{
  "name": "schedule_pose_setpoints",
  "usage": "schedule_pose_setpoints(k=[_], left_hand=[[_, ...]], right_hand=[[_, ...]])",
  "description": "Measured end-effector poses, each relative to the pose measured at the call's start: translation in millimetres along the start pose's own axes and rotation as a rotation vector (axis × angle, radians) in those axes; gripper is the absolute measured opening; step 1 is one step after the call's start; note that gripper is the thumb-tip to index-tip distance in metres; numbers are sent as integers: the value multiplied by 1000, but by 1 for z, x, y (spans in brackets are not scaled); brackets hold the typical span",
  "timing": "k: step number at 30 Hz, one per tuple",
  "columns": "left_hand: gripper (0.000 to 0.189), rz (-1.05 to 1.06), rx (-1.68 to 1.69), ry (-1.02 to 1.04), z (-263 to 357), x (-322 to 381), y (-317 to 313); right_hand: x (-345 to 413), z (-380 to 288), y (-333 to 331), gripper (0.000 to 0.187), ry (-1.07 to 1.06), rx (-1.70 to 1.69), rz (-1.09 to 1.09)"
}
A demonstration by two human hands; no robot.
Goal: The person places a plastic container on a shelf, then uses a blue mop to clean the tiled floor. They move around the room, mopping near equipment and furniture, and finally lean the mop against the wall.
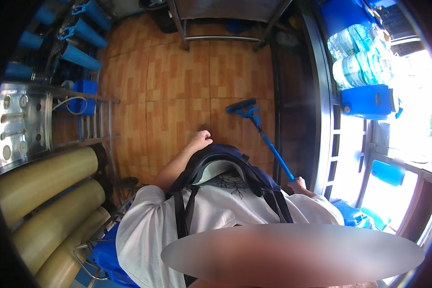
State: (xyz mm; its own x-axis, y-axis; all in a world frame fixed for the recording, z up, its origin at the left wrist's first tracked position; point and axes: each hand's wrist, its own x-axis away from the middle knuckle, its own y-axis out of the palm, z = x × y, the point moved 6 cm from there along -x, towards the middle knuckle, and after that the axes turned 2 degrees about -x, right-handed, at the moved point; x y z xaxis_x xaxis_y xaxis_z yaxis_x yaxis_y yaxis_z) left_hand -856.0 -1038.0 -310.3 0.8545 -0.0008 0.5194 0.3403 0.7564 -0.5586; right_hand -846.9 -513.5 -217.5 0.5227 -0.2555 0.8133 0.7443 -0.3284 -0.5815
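My right hand [298,184] grips the upper end of the blue handle of a sponge mop [271,145], low at my right side. The handle slants away to the mop's flat, dark-blue head [241,105], which rests on the wood-patterned tile floor [176,79]. In front of my waist is my left hand [201,139], its fingers loosely bent and a gap showing by the thumb. Nothing shows in that hand. A dark-blue apron or carrier [219,151] with black straps hangs over my front.
Left stand large tan cylinders [46,183], a metal gauge panel [25,126], a metal rack [100,118] and blue filter housings [81,57]. A metal table [230,10] stands ahead. Along the right are a dark ledge [322,108], wrapped bottles [360,68] and a blue jug [369,102].
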Motion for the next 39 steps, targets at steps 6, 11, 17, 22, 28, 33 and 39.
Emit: schedule_pose_setpoints(k=[6,11,17,22,28,33,39], left_hand=[[38,-13,25,75,3,-10,-18],[37,-33,-17,-10,-24,-13,-54],[39,33,-31,-112,-57,-19,-111],[39,188,139,-167,-80,-15,-138],[35,112,26,-109,-77,-12,-112],[33,33,-43,51,-33,-12,-66],[35,-79,-133,187,24,11,16]], right_hand=[[-27,-60,8,25,-105,-142,97],[-80,-224,2,33,-223,-173,100],[-129,-469,-18,27,-257,-376,3],[-161,-548,-31,28,-288,-167,99],[-153,-424,3,28,-266,-207,-33],[-98,-220,65,29,-373,-231,27],[35,70,177,23,-106,-475,-41]])
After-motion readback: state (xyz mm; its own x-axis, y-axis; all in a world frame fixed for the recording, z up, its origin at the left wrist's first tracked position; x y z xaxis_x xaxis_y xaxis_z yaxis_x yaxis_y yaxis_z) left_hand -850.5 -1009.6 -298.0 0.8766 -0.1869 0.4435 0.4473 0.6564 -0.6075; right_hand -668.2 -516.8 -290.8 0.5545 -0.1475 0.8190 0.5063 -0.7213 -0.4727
